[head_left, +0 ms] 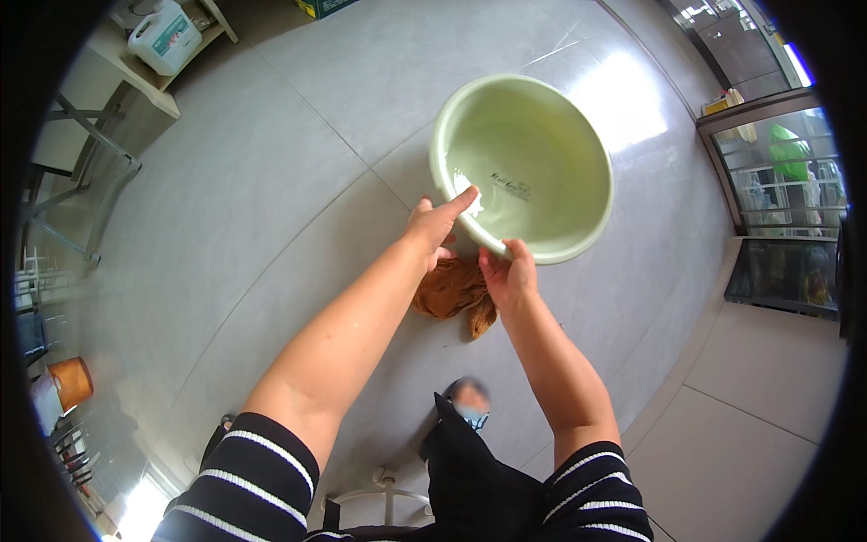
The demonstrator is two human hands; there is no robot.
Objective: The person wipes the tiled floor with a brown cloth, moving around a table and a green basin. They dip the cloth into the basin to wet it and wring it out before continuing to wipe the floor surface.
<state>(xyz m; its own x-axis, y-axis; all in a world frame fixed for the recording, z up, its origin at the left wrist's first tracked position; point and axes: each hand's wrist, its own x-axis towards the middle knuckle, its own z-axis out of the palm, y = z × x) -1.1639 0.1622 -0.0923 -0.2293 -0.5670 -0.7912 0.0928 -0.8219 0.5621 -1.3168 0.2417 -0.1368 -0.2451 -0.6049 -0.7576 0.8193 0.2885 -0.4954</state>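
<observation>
Both my hands hold a round, pale green plastic basin (551, 172) by its near rim, out in front of me. My left hand (438, 226) grips the rim's left part, thumb over the edge. To its right, my right hand (510, 275) is closed on the rim with the thumb on top. Dark print marks the basin's bottom, and a bright white patch shows inside by my left thumb. Below the basin and between my hands, a crumpled brown cloth (449, 291) appears to lie on the floor, partly hidden by my hands.
Grey tiled floor (271, 190) spreads around me. A white jug (167, 41) stands on a shelf at the far left, above a metal folding frame (99, 140). A glass-fronted cabinet (768, 172) is at the right. My foot (471, 397) and a white stool base (386, 483) are near.
</observation>
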